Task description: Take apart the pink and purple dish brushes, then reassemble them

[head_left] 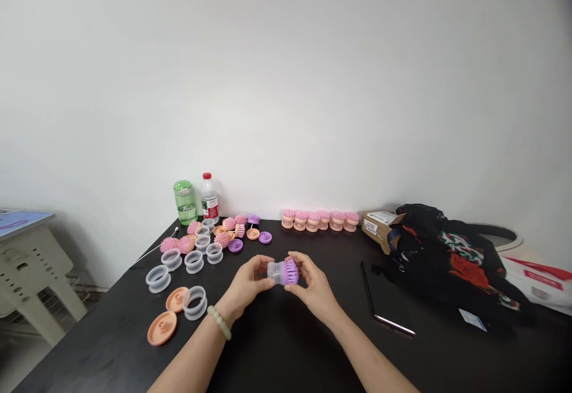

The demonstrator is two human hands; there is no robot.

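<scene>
Head view, item 1: we log one clear-bodied brush w/ purple bristles [283,273], long axis approx. horiz., over dark tabletop [286,351], gripped betw. both hands, hands together on it. L hand [250,280] wraps clear end; R hand [314,286] nearer bristle end.

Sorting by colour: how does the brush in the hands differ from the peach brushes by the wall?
The held brush has purple bristles and a clear body; the peach brushes have pink bristles. The held brush lies sideways between the left hand and right hand; the peach brushes stand upright. Both are round.
</scene>
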